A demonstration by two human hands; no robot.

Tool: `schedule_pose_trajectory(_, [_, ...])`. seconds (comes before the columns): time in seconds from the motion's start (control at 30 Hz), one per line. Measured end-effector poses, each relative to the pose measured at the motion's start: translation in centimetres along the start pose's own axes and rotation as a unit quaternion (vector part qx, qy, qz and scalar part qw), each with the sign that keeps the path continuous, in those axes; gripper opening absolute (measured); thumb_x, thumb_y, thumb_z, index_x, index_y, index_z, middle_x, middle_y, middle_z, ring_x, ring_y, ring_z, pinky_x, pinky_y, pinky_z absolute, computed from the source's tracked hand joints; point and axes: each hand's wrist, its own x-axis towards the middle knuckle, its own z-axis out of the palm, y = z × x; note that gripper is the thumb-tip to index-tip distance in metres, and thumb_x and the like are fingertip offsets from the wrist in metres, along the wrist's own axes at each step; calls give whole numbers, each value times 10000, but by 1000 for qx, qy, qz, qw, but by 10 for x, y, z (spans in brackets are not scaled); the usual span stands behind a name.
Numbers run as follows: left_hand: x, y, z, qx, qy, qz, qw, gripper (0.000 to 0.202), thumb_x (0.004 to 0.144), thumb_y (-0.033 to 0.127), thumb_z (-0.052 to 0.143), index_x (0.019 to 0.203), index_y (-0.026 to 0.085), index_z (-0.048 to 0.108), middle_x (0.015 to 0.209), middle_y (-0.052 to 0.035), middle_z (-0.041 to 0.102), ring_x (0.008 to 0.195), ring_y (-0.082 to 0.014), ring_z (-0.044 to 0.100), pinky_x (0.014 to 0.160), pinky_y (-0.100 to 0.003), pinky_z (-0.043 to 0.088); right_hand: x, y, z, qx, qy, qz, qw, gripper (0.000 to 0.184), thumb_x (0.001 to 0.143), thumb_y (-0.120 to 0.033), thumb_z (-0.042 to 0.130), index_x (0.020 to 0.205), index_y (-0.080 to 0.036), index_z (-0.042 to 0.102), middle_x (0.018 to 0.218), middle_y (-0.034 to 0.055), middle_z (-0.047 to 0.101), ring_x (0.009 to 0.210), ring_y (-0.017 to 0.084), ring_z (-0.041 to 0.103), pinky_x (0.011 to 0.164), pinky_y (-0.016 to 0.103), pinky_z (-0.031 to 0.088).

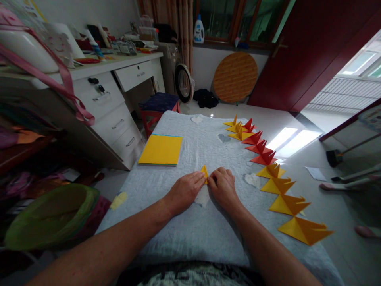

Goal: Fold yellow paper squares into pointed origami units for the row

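A small piece of folded yellow paper (204, 170) sits mid-surface, its pointed tip facing the far side. The left hand (188, 190) lays its fingers on the paper's left side; the right hand (222, 186) has bent fingers at its right edge. Whether either grip is clamped cannot be told. This looks like a creasing step, and the next move probably calls for lining up edges and pressing firmly. Farther left lies a stack of square paper (161, 149); along the right, folded yellow shapes (305, 230) and red shapes (263, 158) line the cloth-covered surface (190, 242).
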Motion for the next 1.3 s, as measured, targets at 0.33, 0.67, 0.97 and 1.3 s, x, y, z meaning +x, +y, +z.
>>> schedule_pose_trajectory(0.33, [2, 4, -7, -34, 3, -19, 999, 281, 989, 127, 427, 1208, 131, 604, 1222, -135, 681, 1158, -223, 650, 1008, -399, 553, -6, 3, -10, 67, -30, -80, 994, 289, 944, -147, 491, 1019, -245, 753, 999, 71, 665, 945, 232, 518, 883, 385, 380])
schedule_pose_trajectory(0.67, [3, 6, -12, -37, -13, -24, 999, 251, 982, 132, 454, 1183, 118, 603, 1187, -133, 679, 1129, -220, 652, 994, -367, 546, -4, 5, -9, 62, -33, -75, 995, 316, 936, -129, 498, 1046, -258, 765, 1001, 69, 667, 953, 230, 523, 886, 389, 386])
schedule_pose_trajectory(0.97, [4, 5, -9, -4, -29, -7, 1000, 290, 984, 165, 491, 1258, 137, 580, 1245, -129, 655, 1171, -232, 629, 1009, -359, 536, -4, 6, -9, 73, -50, -80, 993, 324, 938, -131, 503, 1105, -256, 751, 1054, 65, 683, 987, 233, 521, 923, 398, 364])
schedule_pose_trajectory(1.3, [3, 5, -9, 24, -4, 4, 1000, 234, 970, 148, 495, 1164, 120, 621, 1197, -116, 683, 1115, -209, 658, 988, -335, 552, -6, 3, -9, 36, -40, -63, 997, 299, 927, -124, 499, 1068, -235, 738, 1103, 81, 660, 1036, 246, 511, 924, 398, 375])
